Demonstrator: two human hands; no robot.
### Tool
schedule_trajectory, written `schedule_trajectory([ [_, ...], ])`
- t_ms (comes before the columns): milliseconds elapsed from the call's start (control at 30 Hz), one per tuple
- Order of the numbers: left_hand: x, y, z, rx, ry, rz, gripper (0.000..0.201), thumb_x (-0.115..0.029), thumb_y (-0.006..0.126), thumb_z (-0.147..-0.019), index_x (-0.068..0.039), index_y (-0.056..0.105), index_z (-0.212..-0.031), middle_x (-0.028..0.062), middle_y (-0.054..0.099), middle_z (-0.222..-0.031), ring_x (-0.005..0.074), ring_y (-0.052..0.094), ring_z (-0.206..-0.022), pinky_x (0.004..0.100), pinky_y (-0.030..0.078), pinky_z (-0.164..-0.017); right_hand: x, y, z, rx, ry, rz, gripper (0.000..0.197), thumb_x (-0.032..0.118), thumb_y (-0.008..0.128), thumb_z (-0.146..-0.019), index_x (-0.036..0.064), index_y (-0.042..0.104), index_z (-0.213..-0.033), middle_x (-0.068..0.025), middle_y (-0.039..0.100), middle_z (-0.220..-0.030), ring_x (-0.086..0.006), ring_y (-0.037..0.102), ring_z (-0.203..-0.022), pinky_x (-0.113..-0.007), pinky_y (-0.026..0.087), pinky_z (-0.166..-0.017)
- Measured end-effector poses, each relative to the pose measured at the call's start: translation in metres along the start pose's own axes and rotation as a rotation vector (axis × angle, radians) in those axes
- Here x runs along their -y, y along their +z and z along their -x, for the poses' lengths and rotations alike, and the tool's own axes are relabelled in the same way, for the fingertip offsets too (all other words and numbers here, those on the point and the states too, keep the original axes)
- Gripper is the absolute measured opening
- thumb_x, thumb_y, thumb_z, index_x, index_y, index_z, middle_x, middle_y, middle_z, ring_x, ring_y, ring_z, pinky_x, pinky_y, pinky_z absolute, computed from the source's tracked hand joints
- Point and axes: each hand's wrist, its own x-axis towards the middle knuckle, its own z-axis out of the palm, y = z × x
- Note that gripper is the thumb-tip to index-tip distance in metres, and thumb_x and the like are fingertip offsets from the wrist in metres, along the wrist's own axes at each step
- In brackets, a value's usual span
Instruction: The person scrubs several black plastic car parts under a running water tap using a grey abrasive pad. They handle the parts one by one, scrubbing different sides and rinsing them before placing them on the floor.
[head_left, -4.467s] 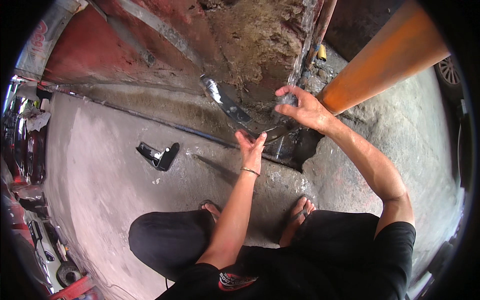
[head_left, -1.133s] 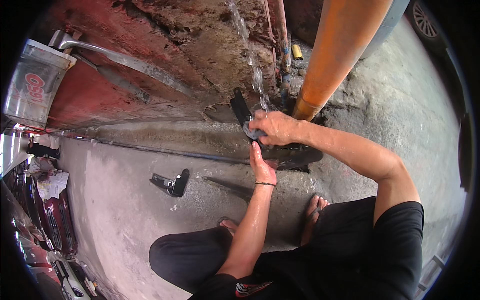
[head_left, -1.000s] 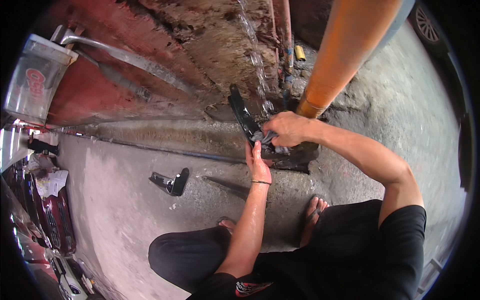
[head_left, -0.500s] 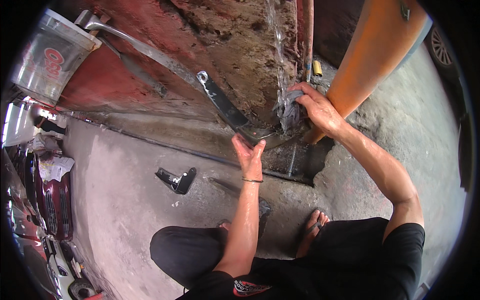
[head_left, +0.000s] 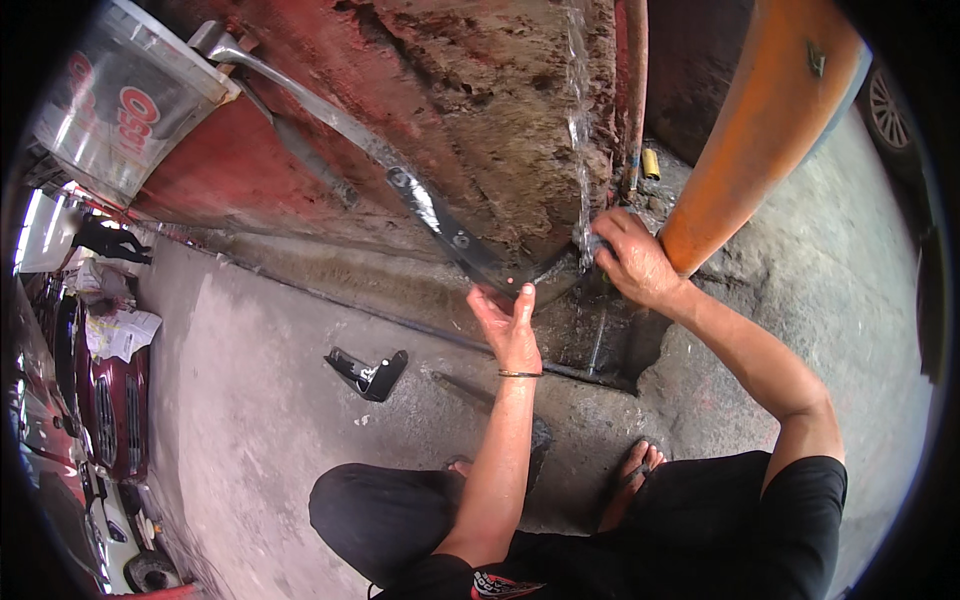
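My left hand grips the lower end of a long, curved black plastic trim piece, thumb on top. The piece slants up to the left, its upper face wet and shiny, with a hole near the tip. A thin stream of water falls beside its right end. At that stream my right hand is closed, with curled fingers, around a grey cloth that is almost wholly hidden now. Where the cloth meets the trim, I cannot make out contact.
A smaller black plastic piece lies on the concrete floor. An orange pipe slants down at the right, near a small yellow cylinder. A clear plastic tub stands upper left. A wet drain pit is below my right hand.
The view has shifted a little. My right hand has turned and closed more over the cloth, which showed plainly before. The trim piece stays in my left hand, its wet face turned more toward view.
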Motion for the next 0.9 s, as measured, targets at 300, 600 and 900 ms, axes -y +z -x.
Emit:
schedule_trajectory([
  [300, 0.016, -0.038, 0.002, -0.033, 0.12, -0.44, 0.066, -0.021, 0.083, -0.089, -0.008, 0.038, -0.136, 0.004, 0.052, -0.121, 0.0152, 0.051, -0.114, 0.033, 0.045, -0.101, -0.089, 0.085, 0.027, 0.008, 0.443, -0.373, 0.035, 0.015, 0.052, -0.104, 0.0003, 0.051, -0.136, -0.0169, 0.06, -0.127, -0.0273, 0.056, -0.12, -0.037, 0.041, -0.109],
  [600, 0.009, -0.025, 0.015, 0.057, 0.051, -0.266, 0.074, -0.019, 0.078, -0.095, -0.006, 0.03, -0.151, 0.0076, 0.05, -0.141, 0.0163, 0.045, -0.132, 0.0335, 0.037, -0.113, -0.153, 0.093, 0.05, 0.06, 0.431, -0.184, 0.057, 0.032, 0.052, -0.108, -0.0067, 0.043, -0.149, -0.0242, 0.049, -0.152, -0.0344, 0.045, -0.142, -0.038, 0.03, -0.121],
  [900, 0.01, -0.034, 0.008, 0.093, -0.036, -0.285, 0.079, -0.017, 0.078, -0.095, -0.007, 0.028, -0.156, 0.009, 0.044, -0.148, 0.0168, 0.044, -0.134, 0.0306, 0.046, -0.107, -0.075, 0.059, 0.048, 0.31, 0.158, 0.134, 0.072, 0.034, 0.07, -0.096, -0.0053, 0.041, -0.149, -0.0302, 0.049, -0.146, -0.045, 0.047, -0.137, -0.046, 0.032, -0.12],
])
